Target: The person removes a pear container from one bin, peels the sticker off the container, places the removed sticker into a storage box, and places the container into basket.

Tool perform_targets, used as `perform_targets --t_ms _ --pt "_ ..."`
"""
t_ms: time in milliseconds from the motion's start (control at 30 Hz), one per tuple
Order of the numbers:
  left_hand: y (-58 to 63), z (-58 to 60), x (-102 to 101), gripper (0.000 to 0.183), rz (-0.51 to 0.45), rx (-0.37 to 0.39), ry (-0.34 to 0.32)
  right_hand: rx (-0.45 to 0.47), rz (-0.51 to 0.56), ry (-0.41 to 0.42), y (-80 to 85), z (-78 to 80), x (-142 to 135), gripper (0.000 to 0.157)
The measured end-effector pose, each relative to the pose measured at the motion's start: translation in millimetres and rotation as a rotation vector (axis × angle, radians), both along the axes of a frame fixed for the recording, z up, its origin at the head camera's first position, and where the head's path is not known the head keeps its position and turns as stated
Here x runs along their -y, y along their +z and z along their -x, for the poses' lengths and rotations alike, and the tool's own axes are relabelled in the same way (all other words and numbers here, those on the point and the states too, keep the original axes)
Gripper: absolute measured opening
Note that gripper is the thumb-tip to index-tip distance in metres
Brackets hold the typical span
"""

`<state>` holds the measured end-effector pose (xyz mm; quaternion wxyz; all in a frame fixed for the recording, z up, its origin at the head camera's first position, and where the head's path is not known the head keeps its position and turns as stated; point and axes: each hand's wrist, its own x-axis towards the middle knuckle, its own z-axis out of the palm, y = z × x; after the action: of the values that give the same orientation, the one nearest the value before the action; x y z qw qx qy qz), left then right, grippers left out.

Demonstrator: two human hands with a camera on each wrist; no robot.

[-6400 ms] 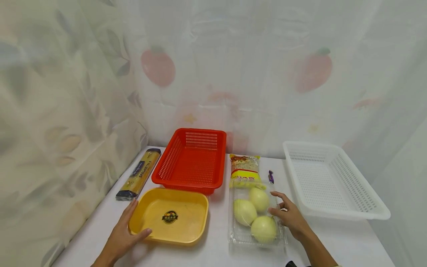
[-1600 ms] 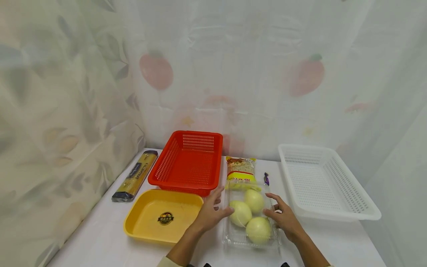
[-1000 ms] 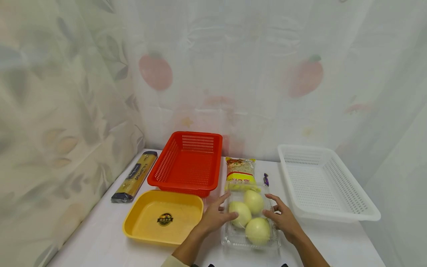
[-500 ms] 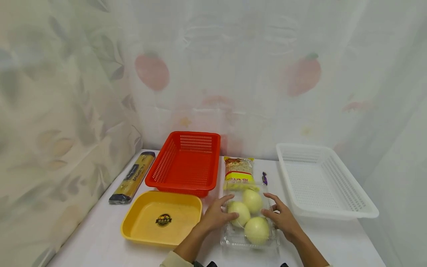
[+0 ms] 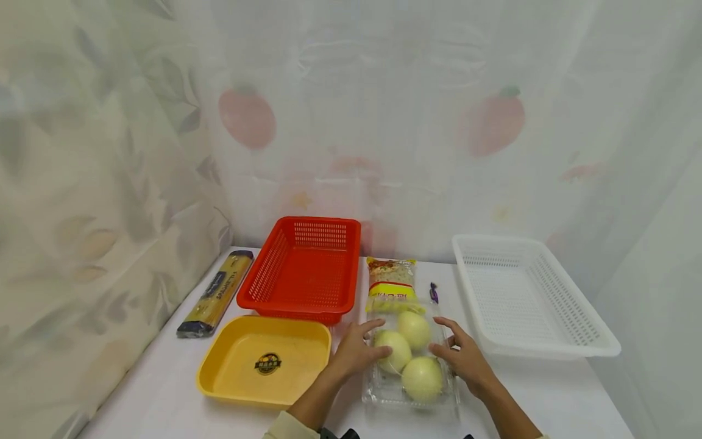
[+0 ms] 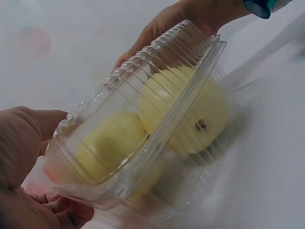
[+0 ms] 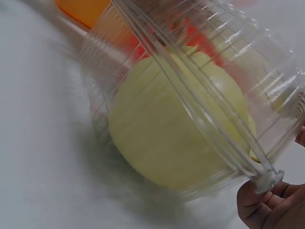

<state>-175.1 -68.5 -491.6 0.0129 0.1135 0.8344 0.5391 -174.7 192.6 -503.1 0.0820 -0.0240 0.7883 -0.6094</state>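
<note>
A clear plastic clamshell box [image 5: 378, 390] with a ribbed lid holds 3 pale yellow-green round fruits [image 5: 422, 379], and its lid lies closed over them. My left hand [image 5: 353, 352] grips the box at its left side, thumb on top. In the left wrist view, that hand's fingers [image 6: 71, 210] curl at the rim. On the opposite side, my right hand [image 5: 463, 360] holds the box edge between thumb and fingers. The right wrist view shows curled fingers [image 7: 252, 202] right at the rim's corner.
A yellow tray [image 5: 236, 384] stands left of the box, with a red basket [image 5: 298, 305] behind it. A spaghetti pack [image 5: 216, 296] lies far left. Behind the box are a yellow-labelled food bag [image 5: 392, 277] and a purple-wrapped candy [image 5: 434, 292]. At right is a white basket [image 5: 521, 299].
My left hand has left the yellow tray, moved right and taken hold of the box's left side. My right hand stays at the box's right side. The head view has shifted slightly.
</note>
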Motion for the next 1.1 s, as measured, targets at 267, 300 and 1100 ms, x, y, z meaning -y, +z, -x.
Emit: perform_targets --t_ms 267,300,1100 --pt "24.1 -0.2 -0.3 0.055 0.015 0.015 -0.024 -0.015 0.005 -0.007 20.4 -6.6 0.0 0.061" --pt "28.3 -0.3 0.0 0.055 0.018 0.019 -0.025 -0.023 0.0 0.001 24.8 -7.3 0.2 0.061" --pt "122.4 5.4 31.4 0.056 0.026 0.035 -0.09 -0.145 -0.105 0.099 117.2 -9.9 22.3 0.058"
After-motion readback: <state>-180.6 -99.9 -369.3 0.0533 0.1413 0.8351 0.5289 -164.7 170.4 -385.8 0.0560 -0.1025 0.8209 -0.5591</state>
